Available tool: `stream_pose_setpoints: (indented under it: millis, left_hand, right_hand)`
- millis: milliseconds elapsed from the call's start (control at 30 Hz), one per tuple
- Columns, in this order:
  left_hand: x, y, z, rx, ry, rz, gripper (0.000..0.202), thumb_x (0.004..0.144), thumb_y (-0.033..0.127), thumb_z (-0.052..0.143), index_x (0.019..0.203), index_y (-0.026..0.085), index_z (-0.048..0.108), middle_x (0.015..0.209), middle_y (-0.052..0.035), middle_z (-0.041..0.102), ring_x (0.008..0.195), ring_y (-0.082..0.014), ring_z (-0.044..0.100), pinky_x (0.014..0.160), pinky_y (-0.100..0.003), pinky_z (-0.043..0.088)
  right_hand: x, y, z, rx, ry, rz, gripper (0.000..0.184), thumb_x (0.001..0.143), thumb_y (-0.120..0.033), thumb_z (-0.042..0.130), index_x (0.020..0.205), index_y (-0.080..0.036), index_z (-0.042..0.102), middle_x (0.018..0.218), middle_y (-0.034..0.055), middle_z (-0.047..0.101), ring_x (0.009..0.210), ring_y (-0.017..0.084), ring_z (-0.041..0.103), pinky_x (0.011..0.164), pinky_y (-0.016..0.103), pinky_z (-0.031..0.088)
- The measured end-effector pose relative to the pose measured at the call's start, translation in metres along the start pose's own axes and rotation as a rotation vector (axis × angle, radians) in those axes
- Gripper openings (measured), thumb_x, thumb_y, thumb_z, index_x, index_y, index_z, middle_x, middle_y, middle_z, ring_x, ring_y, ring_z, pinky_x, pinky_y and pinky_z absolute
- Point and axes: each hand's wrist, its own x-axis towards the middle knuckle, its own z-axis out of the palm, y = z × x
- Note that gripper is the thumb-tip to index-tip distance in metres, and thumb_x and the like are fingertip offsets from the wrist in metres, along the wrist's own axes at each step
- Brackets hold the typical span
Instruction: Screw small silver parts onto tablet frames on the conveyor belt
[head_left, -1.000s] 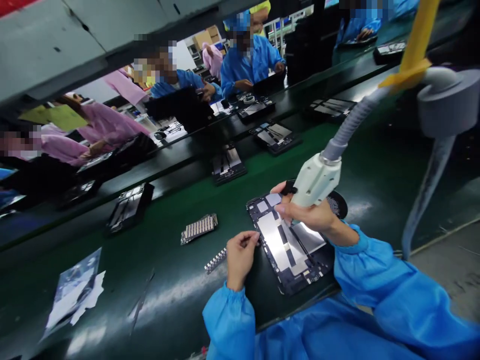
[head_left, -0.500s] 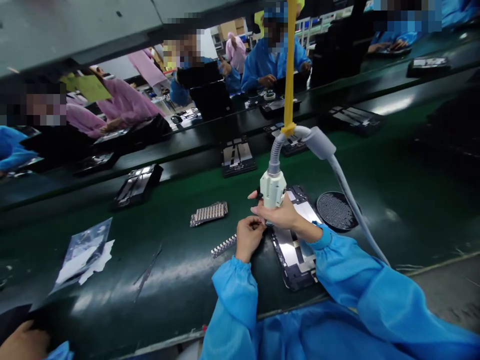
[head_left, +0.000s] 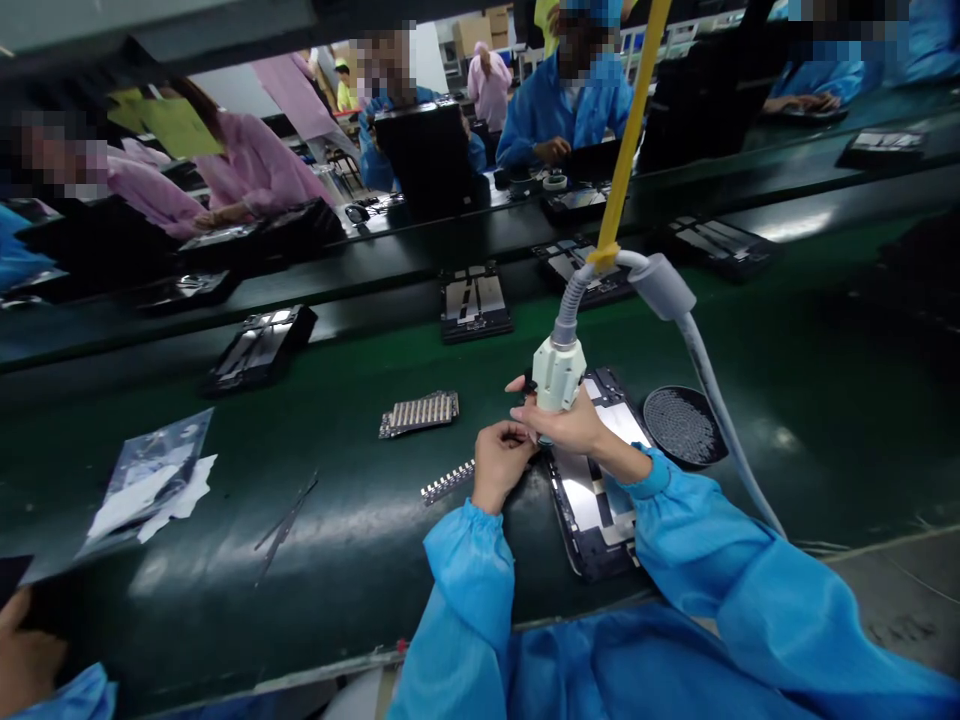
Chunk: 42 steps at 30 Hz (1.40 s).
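My right hand (head_left: 574, 425) is wrapped round a pale electric screwdriver (head_left: 559, 372) that hangs by a grey hose from a yellow strap (head_left: 628, 140). Its tip stands upright over the top left corner of an open tablet chassis (head_left: 592, 490) lying on the green belt. My left hand (head_left: 501, 460) is curled in a pinch right beside the tip, at the chassis's left edge; what it pinches is too small to make out. A short strip of small parts (head_left: 448, 482) lies just left of that hand.
A larger tray of parts (head_left: 418, 411) lies farther left, a round black dish of screws (head_left: 682, 426) to the right. Plastic bags (head_left: 154, 480) and tweezers (head_left: 285, 522) lie at the left. Other chassis (head_left: 475, 300) ride the far belt, where several people work. Another person's hand (head_left: 22, 655) shows bottom left.
The view swung right and steadied. My right hand brought the screwdriver upright over the chassis's corner, and my left hand moved up against its tip. A neighbour's hand came into view bottom left.
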Motion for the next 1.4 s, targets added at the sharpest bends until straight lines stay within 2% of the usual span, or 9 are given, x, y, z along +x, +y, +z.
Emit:
stream_pose_setpoints:
  millis: [267, 400, 567, 667, 767, 967, 1133, 1233, 1400]
  left_hand:
    - [0.003, -0.008, 0.001, 0.025, -0.01, 0.047, 0.013, 0.056, 0.02, 0.07, 0.06, 0.013, 0.06, 0.048, 0.0028, 0.057, 0.043, -0.0082, 0.051, 0.04, -0.018, 0.041]
    - [-0.013, -0.005, -0.005, 0.083, -0.03, 0.092, 0.011, 0.068, 0.023, 0.063, 0.07, 0.013, 0.067, 0.061, -0.0018, 0.066, 0.054, -0.0132, 0.06, 0.052, -0.023, 0.05]
    - [-0.058, -0.006, -0.062, 0.374, 0.129, 0.205, 0.016, 0.076, 0.025, 0.061, 0.084, 0.019, 0.073, 0.087, -0.0062, 0.071, 0.084, -0.0191, 0.064, 0.079, -0.031, 0.051]
    - [-0.071, -0.011, -0.108, 0.688, 0.355, 0.212, 0.023, 0.077, 0.034, 0.061, 0.092, 0.019, 0.072, 0.094, -0.0074, 0.067, 0.074, -0.0178, 0.061, 0.073, -0.032, 0.05]
    - [-0.068, -0.015, -0.132, 0.839, 0.359, 0.144, 0.027, 0.068, 0.038, 0.068, 0.086, 0.019, 0.072, 0.085, -0.0058, 0.065, 0.063, -0.0165, 0.056, 0.063, -0.031, 0.048]
    - [-0.061, 0.0, -0.127, 0.525, 0.24, -0.123, 0.049, 0.04, 0.058, 0.079, 0.065, 0.017, 0.067, 0.061, -0.0043, 0.067, 0.06, -0.0203, 0.061, 0.056, -0.028, 0.046]
    - [-0.049, 0.016, -0.123, 0.535, 0.1, -0.286, 0.062, 0.031, 0.063, 0.08, 0.071, 0.016, 0.071, 0.069, -0.0067, 0.071, 0.067, -0.022, 0.063, 0.061, -0.028, 0.05]
    - [-0.041, 0.016, -0.118, 0.675, 0.054, -0.238, 0.058, 0.035, 0.066, 0.076, 0.066, 0.017, 0.071, 0.067, -0.0064, 0.071, 0.066, -0.023, 0.062, 0.059, -0.029, 0.048]
    - [-0.037, 0.012, -0.11, 0.95, 0.237, -0.151, 0.045, 0.035, 0.064, 0.07, 0.056, 0.024, 0.067, 0.061, -0.0037, 0.069, 0.06, -0.025, 0.061, 0.053, -0.03, 0.045]
  right_hand:
    - [-0.003, 0.006, 0.004, -0.085, 0.021, -0.029, 0.019, 0.066, -0.025, 0.067, 0.082, -0.016, 0.062, 0.05, -0.0048, 0.052, 0.048, 0.013, 0.054, 0.05, 0.026, 0.046]
    - [-0.008, 0.011, 0.005, -0.118, 0.009, -0.059, 0.018, 0.067, -0.026, 0.067, 0.081, -0.016, 0.062, 0.05, -0.0039, 0.053, 0.049, 0.013, 0.054, 0.049, 0.026, 0.046]
    - [-0.008, 0.017, 0.004, -0.146, -0.008, -0.093, 0.017, 0.071, -0.025, 0.066, 0.084, -0.015, 0.061, 0.049, -0.0045, 0.053, 0.046, 0.012, 0.053, 0.049, 0.027, 0.046]
    - [-0.007, 0.008, 0.006, -0.11, -0.03, -0.093, 0.023, 0.072, -0.026, 0.069, 0.09, -0.014, 0.063, 0.048, -0.0058, 0.052, 0.042, 0.01, 0.05, 0.047, 0.026, 0.045]
    - [-0.01, -0.017, -0.002, -0.034, -0.027, -0.096, 0.039, 0.067, -0.028, 0.076, 0.1, -0.014, 0.062, 0.048, -0.0071, 0.053, 0.041, 0.01, 0.049, 0.046, 0.026, 0.044]
    - [-0.033, -0.059, -0.073, -0.031, 0.124, -0.167, 0.029, 0.068, -0.032, 0.077, 0.086, -0.018, 0.06, 0.048, -0.0061, 0.054, 0.041, 0.01, 0.051, 0.042, 0.026, 0.044]
    - [-0.043, -0.034, -0.136, 0.007, 0.338, -0.187, 0.028, 0.064, -0.03, 0.077, 0.081, -0.017, 0.06, 0.042, -0.0074, 0.053, 0.034, 0.011, 0.049, 0.038, 0.026, 0.044]
    - [-0.041, -0.011, -0.149, -0.004, 0.452, -0.167, 0.027, 0.063, -0.025, 0.076, 0.084, -0.015, 0.062, 0.042, -0.0074, 0.054, 0.034, 0.01, 0.049, 0.039, 0.025, 0.045]
    - [-0.035, 0.006, -0.146, -0.014, 0.463, -0.147, 0.029, 0.065, -0.023, 0.074, 0.091, -0.014, 0.063, 0.044, -0.0066, 0.055, 0.036, 0.011, 0.051, 0.041, 0.026, 0.045]
